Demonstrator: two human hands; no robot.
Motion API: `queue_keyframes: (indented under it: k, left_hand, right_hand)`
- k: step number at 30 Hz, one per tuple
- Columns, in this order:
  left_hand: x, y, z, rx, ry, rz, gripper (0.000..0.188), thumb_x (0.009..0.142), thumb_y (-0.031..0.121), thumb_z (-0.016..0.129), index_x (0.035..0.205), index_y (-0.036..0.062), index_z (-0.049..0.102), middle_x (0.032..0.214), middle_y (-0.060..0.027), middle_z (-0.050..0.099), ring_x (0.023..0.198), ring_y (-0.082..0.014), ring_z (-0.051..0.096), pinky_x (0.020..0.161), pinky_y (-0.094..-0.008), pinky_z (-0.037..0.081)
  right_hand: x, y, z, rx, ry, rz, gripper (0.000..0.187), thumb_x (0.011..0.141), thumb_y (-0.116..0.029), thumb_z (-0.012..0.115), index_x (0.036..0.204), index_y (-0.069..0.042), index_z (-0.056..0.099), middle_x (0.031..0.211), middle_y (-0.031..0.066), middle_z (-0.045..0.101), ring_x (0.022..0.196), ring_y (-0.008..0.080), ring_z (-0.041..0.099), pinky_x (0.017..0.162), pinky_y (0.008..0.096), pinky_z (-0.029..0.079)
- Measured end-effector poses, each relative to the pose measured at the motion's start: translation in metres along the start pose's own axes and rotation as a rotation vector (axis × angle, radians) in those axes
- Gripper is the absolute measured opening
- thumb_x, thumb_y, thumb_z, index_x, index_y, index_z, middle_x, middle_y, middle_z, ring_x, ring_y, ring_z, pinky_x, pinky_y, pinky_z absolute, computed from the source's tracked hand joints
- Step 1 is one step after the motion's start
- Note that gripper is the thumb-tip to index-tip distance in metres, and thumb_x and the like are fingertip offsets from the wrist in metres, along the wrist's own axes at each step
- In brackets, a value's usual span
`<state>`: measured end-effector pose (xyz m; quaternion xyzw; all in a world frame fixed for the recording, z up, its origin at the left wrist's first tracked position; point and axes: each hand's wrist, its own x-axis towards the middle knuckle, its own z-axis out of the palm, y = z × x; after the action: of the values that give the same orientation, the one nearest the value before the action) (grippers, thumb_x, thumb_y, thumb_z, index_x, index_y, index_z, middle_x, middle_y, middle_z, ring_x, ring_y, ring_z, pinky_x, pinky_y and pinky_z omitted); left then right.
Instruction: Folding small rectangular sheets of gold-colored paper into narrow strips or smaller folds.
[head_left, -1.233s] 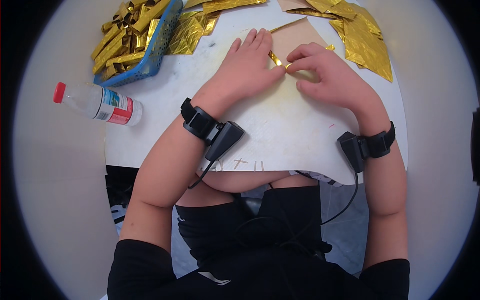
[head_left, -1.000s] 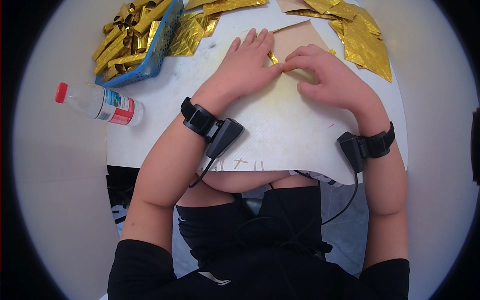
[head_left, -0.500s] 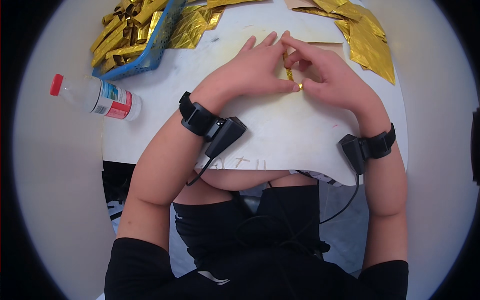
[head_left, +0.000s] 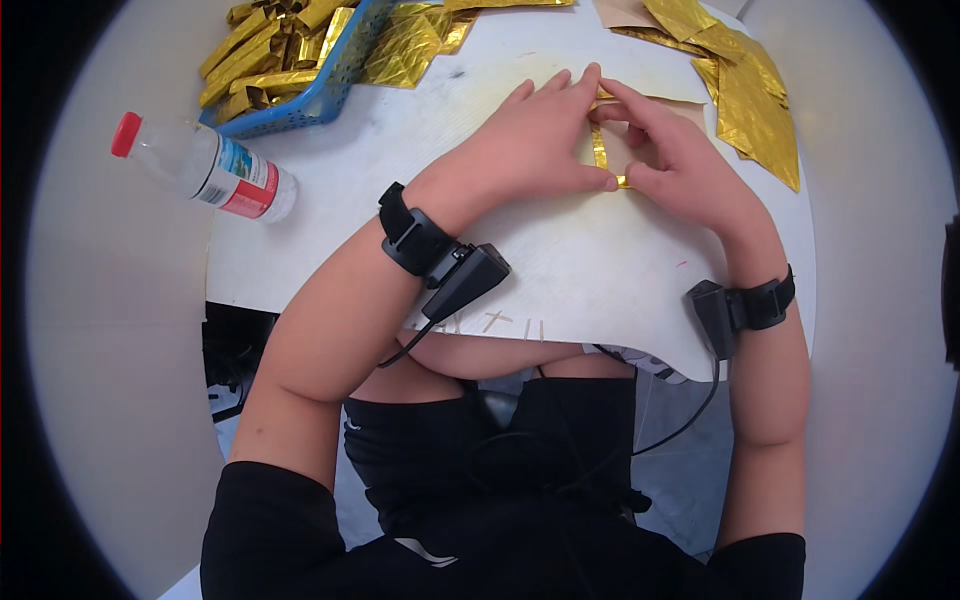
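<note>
A sheet of gold foil paper [head_left: 617,148], its pale brown back showing, lies on the table between my hands, with narrow gold strips along its edges. My left hand [head_left: 530,145] lies over the sheet's left side, fingers stretched out and thumb at the near gold edge. Curled fingers of my right hand [head_left: 680,160] hold the sheet from the right, its thumb close to the left thumb at the near edge. Both index fingertips meet at the far edge. Part of the sheet is hidden beneath the hands.
A blue plastic basket [head_left: 347,78] holds several folded gold paper pieces [head_left: 245,65] at far left. Loose gold sheets [head_left: 745,105] lie at far right, others [head_left: 405,45] beside the basket. A clear bottle with red cap [head_left: 235,175] lies left. Thin pale strips [head_left: 495,321] lie along the near edge.
The whole view has shifted slightly, so the basket, bottle and hands sit a little further right in the picture. The hands keep nearly the same pose on the sheet.
</note>
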<state>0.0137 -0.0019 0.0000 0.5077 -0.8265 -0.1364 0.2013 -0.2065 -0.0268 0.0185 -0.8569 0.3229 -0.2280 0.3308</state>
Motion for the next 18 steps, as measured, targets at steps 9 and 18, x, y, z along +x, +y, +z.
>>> queue_keyframes:
  k: [9, 18]
  left_hand:
    - [-0.001, 0.013, -0.015, -0.053, -0.003, -0.035, 0.106, 0.078, 0.033, 0.087, 0.161, -0.0046, 0.032, 0.141, -0.024, 0.063, 0.125, -0.0418, 0.062, 0.114, -0.0447, 0.045]
    - [-0.004, -0.014, -0.024, -0.125, -0.1, 0.174, 0.077, 0.086, 0.014, 0.075, 0.156, 0.0021, 0.045, 0.149, -0.0211, 0.058, 0.133, -0.0378, 0.058, 0.114, -0.044, 0.045]
  right_hand:
    - [0.001, 0.004, -0.007, -0.053, 0.085, -0.02, 0.068, 0.083, 0.0, 0.058, 0.15, -0.007, 0.054, 0.127, 0.0132, 0.07, 0.104, 0.0259, 0.062, 0.094, 0.0368, 0.054]
    - [0.001, 0.019, -0.015, -0.083, 0.165, 0.046, 0.047, 0.09, -0.003, 0.058, 0.135, -0.006, 0.068, 0.112, 0.0121, 0.076, 0.094, 0.0233, 0.066, 0.088, 0.0352, 0.056]
